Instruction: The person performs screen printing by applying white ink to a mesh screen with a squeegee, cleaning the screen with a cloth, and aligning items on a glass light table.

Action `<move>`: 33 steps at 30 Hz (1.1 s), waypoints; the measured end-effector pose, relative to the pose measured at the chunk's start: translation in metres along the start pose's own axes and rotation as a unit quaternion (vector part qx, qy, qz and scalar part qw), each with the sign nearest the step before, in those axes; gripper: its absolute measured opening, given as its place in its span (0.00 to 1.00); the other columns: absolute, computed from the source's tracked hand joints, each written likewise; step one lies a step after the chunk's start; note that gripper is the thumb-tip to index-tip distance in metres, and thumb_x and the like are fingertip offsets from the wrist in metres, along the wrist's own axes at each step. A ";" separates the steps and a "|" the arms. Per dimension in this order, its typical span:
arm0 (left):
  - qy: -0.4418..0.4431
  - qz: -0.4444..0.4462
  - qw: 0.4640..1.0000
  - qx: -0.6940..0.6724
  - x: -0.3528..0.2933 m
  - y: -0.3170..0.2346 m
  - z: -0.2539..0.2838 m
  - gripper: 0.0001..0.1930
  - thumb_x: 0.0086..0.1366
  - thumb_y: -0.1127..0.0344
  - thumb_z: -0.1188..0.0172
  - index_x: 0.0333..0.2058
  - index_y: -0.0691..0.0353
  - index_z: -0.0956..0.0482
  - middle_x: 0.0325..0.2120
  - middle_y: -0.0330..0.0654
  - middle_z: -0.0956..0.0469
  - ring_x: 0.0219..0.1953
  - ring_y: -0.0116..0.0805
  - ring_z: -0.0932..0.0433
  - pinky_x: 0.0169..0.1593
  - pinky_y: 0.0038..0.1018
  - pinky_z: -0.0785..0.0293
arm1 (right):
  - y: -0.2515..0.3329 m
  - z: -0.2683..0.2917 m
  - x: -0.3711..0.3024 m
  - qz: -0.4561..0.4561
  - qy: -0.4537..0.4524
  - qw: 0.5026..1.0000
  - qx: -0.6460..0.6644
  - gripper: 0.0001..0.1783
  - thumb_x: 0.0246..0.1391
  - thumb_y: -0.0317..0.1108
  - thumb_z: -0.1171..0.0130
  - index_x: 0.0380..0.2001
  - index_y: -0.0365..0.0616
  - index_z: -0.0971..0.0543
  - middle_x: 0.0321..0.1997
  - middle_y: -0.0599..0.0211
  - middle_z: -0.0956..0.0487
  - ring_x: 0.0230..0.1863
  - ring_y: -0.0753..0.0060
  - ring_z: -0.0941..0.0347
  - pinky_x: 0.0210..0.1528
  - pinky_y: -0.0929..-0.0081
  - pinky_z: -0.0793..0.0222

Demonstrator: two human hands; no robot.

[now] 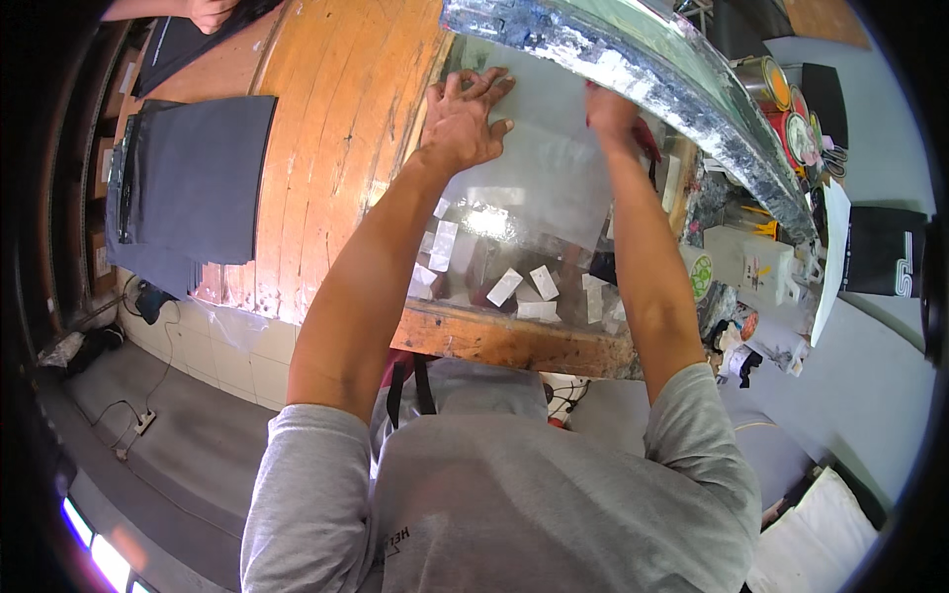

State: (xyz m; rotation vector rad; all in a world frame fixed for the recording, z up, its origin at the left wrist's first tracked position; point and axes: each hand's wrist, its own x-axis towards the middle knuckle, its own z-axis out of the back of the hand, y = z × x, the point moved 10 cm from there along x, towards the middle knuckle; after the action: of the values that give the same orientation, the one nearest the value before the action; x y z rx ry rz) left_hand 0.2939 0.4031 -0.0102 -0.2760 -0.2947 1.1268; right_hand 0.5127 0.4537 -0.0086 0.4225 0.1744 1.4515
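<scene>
My left hand (pixel 465 121) lies with its fingers apart on the left edge of a shiny, greyish translucent sheet (pixel 554 128) on the glass worktop. My right hand (pixel 613 111) is closed on a red cloth (pixel 647 140) over the sheet's right side; its fingertips are partly hidden. Above that hand slants a raised screen frame (pixel 613 69), its edge crusted with white and dark blue paint. Small white paper pieces (pixel 505 287) are scattered on the glass nearest me.
A stack of black sheets (pixel 198 183) sits on the wooden table (pixel 321 128) at left. Another person's hand (pixel 211 14) shows at the far left. Paint cans (pixel 766 84) and scissors (pixel 835 158) stand at right, above a cluttered shelf. A wooden rail (pixel 514 336) borders the glass.
</scene>
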 end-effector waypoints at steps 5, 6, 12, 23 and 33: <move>0.023 -0.003 1.000 0.008 0.004 -0.006 0.002 0.32 0.62 0.52 0.40 0.66 0.45 0.31 0.69 0.26 0.38 0.64 0.40 0.40 0.64 0.45 0.44 | -0.014 -0.027 -0.009 0.054 -0.041 0.996 0.053 0.13 0.59 0.40 0.41 0.41 0.46 0.15 0.35 0.48 0.16 0.37 0.43 0.19 0.43 0.52 0.25; 0.001 -0.003 1.000 -0.001 0.001 -0.001 0.003 0.32 0.62 0.52 0.39 0.66 0.45 0.31 0.69 0.28 0.37 0.64 0.40 0.40 0.63 0.45 0.43 | -0.015 -0.025 -0.011 -0.013 0.005 0.995 0.095 0.13 0.60 0.40 0.41 0.41 0.44 0.15 0.35 0.47 0.16 0.37 0.45 0.19 0.44 0.53 0.25; 0.043 0.021 0.999 0.001 0.002 0.001 0.000 0.32 0.62 0.51 0.38 0.65 0.45 0.30 0.69 0.29 0.37 0.65 0.39 0.40 0.65 0.42 0.45 | 0.090 0.006 -0.143 0.234 0.048 0.945 0.224 0.13 0.50 0.18 0.41 0.39 0.39 0.15 0.38 0.57 0.20 0.39 0.56 0.22 0.43 0.64 0.26; 0.023 0.018 0.999 -0.012 0.002 0.002 0.005 0.30 0.61 0.50 0.37 0.62 0.48 0.26 0.63 0.39 0.30 0.64 0.44 0.39 0.63 0.44 0.46 | 0.023 0.031 -0.117 0.106 -0.011 0.986 0.129 0.14 0.54 0.19 0.44 0.42 0.42 0.16 0.38 0.53 0.25 0.36 0.52 0.22 0.40 0.62 0.25; 0.042 0.023 0.999 -0.020 0.006 0.008 -0.010 0.31 0.62 0.45 0.39 0.59 0.56 0.23 0.57 0.46 0.24 0.65 0.50 0.39 0.66 0.48 0.50 | -0.018 -0.033 -0.072 -0.085 0.063 0.989 0.106 0.16 0.53 0.20 0.45 0.45 0.42 0.18 0.59 0.45 0.26 0.56 0.42 0.28 0.58 0.47 0.33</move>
State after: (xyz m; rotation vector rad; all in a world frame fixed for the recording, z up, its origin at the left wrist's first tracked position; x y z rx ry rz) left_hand 0.2933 0.4114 -0.0221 -0.3658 -0.2367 1.1533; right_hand 0.5080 0.3872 -0.0558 0.4764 0.4600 1.2960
